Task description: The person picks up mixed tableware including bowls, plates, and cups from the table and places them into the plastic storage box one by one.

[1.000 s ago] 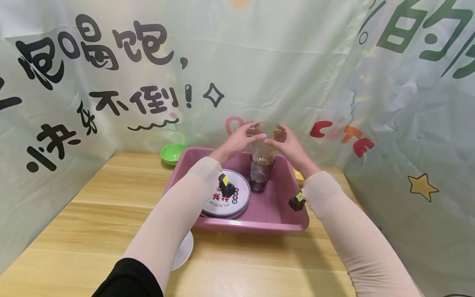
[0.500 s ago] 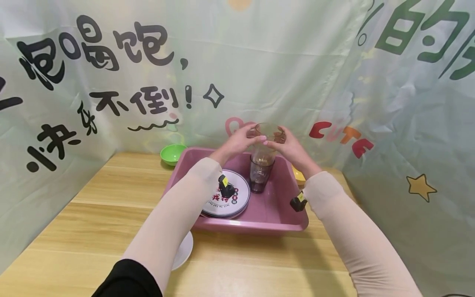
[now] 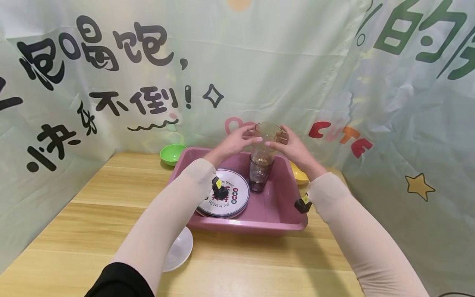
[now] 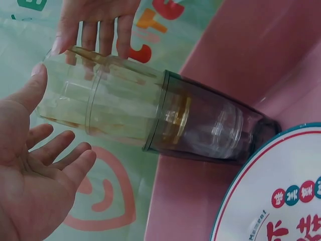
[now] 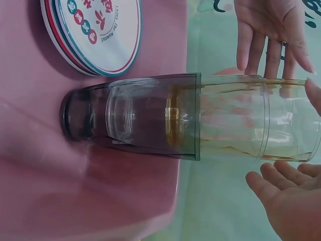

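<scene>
A stack of nested drinking glasses stands in the pink basin (image 3: 283, 206), leaning slightly right toward its top. Lowest is a dark grey glass (image 3: 259, 177); clear ones sit inside it, and a clear glass with an amber tint (image 3: 268, 131) tops the stack. My left hand (image 3: 234, 143) is on the left of the top rim, its fingers loosely spread. On the other side my right hand (image 3: 297, 153) mirrors it. In the right wrist view the right hand's fingers (image 5: 273, 186) are spread beside the clear glass (image 5: 233, 118), thumb close to the rim.
Left of the glasses, printed white plates (image 3: 231, 185) lie stacked in the basin. A green bowl (image 3: 172, 154) stands behind its left side, a yellow bowl (image 3: 299, 174) behind the right. A white bowl (image 3: 179, 249) sits in front, partly behind the left forearm. A printed cloth (image 3: 237, 74) hangs behind.
My hands have drawn slightly apart at the top glass, and the gap between the thumbs has widened. The forearms have shifted outward. The stack stays nearly where it was.
</scene>
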Motion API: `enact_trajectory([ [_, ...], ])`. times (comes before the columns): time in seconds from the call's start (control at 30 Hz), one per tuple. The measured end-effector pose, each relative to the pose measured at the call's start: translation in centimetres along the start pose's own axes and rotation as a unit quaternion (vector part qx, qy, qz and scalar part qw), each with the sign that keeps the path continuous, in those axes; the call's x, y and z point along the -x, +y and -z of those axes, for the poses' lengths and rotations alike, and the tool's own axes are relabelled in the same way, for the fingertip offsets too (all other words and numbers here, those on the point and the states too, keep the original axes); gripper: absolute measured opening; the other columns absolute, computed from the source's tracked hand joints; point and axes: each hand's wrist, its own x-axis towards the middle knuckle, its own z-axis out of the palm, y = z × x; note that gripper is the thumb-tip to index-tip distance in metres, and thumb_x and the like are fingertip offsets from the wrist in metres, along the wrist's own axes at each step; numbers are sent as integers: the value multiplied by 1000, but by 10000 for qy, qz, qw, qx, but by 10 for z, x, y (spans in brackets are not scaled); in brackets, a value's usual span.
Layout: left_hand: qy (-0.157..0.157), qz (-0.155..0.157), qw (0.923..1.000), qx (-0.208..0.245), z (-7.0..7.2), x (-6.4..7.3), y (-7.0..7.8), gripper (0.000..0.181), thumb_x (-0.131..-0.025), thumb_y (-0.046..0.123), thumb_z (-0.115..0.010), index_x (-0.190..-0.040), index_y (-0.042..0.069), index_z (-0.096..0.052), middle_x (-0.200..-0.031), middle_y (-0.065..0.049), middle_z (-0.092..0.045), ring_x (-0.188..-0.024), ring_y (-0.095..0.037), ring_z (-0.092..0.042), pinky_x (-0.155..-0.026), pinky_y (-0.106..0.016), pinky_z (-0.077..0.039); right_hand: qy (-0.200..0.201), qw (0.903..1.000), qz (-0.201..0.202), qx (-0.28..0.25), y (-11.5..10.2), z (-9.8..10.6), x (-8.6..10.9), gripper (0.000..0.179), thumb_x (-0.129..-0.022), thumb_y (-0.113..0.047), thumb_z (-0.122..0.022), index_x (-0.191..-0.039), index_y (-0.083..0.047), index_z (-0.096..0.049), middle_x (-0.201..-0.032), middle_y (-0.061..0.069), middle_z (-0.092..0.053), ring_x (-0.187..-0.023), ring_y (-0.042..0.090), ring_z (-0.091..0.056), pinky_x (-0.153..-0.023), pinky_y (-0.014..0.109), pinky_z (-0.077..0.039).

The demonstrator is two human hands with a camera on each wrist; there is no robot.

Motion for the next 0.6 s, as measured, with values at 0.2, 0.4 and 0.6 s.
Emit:
enact_trajectory([
  [0.2, -103, -94, 9998, -175, 7, 7, -2, 77, -92, 47, -64, -153, 13, -31, -147, -10, -47, -134, -27, -44, -109, -43, -37, -55, 9999, 8, -100, 1, 3, 7, 104, -86, -40, -75, -158, -12, -4, -157, 16, -25, -143, 31, -27, -114, 48, -29],
  [0.4, -181, -57, 9994, -280, 15, 15, -6, 78, -92, 48, -64, -154, 14, -31, -149, -6, -44, -135, -28, -43, -108, -46, -39, -101, 9999, 50, -55, 5, 7, 15, 104, -87, -41, -74, -158, -13, -4, -158, 16, -23, -144, 32, -25, -114, 50, -28],
  [0.6, -232, -120, 9988, -421, 22, 25, -9, 73, -95, 42, -63, -153, 12, -31, -149, -10, -43, -135, -30, -42, -110, -45, -37, -139, 9998, 57, 106, 12, 11, 23, 102, -88, -42, -73, -158, -15, -4, -158, 13, -24, -143, 33, -27, -114, 51, -28],
])
